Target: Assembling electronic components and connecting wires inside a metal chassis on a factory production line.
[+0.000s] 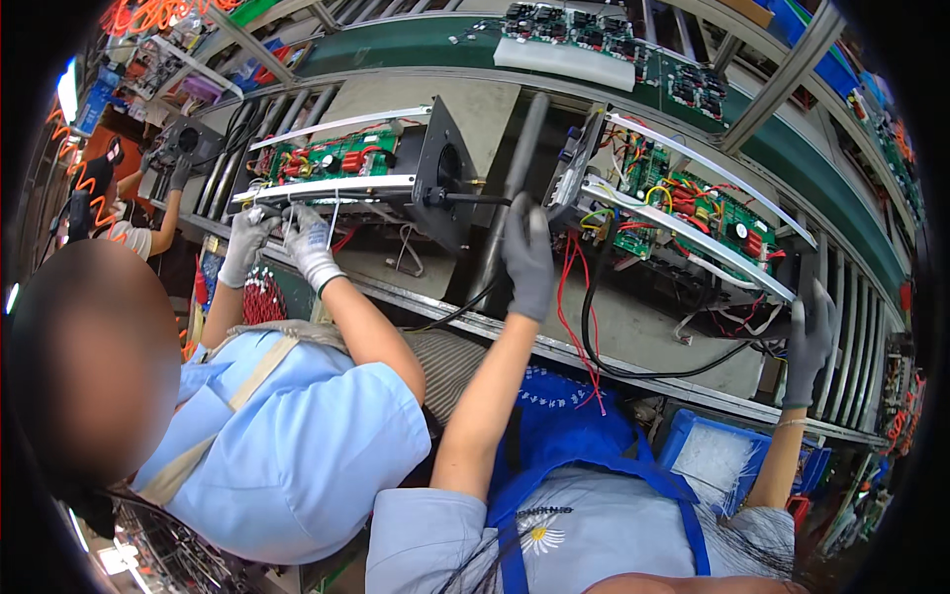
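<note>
An electronics chassis (693, 213) lies on the roller line before me, with green boards, red components and two pale metal rails showing. My left hand (529, 259), in a grey glove, is at its left end with fingers stretched out and apart. A black cable from the neighbouring chassis (336, 163) runs to those fingers; whether they touch it I cannot tell. My right hand (811, 342), also grey-gloved, grips the chassis's dark right end; its fingertips are partly hidden. Red wires (572, 307) and a thick black cable (594, 342) hang from the chassis's near side.
At my left, a co-worker's white-gloved hands (282, 243) work at the neighbouring chassis. Beyond runs a green conveyor (396, 45) carrying circuit boards (574, 30) and a white foam block (564, 64). A blue bin (683, 436) of clear strips is below my right arm. Metal posts (787, 74) rise behind.
</note>
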Tool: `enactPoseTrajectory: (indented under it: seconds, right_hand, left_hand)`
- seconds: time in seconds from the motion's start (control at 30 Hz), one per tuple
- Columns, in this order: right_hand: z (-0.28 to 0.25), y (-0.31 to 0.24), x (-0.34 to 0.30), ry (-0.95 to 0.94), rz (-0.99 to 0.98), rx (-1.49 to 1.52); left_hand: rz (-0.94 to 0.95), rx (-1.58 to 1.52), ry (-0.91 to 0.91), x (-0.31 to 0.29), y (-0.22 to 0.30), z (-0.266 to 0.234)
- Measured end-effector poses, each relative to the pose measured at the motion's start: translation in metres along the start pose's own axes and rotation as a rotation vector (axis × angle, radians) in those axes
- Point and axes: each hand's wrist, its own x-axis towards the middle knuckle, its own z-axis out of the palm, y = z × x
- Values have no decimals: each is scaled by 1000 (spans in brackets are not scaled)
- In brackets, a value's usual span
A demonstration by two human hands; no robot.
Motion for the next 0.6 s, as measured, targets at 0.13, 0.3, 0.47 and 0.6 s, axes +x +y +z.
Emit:
enactPoseTrajectory:
  seconds: [0.13,0.3,0.47,0.6]
  right_hand:
    - [30,-8,-7,164,-5,152]
    - [58,67,19,252,-408,-180]
    - [83,92,43,169,-250,0]
    - [93,110,43,186,-227,182]
  left_hand:
    - [-106,261,-110,-102,-71,4]
    - [-342,-117,-357,-173,-100,63]
    - [-273,-71,-440,-213,-67,127]
    - [-423,48,-727,-202,-39,92]
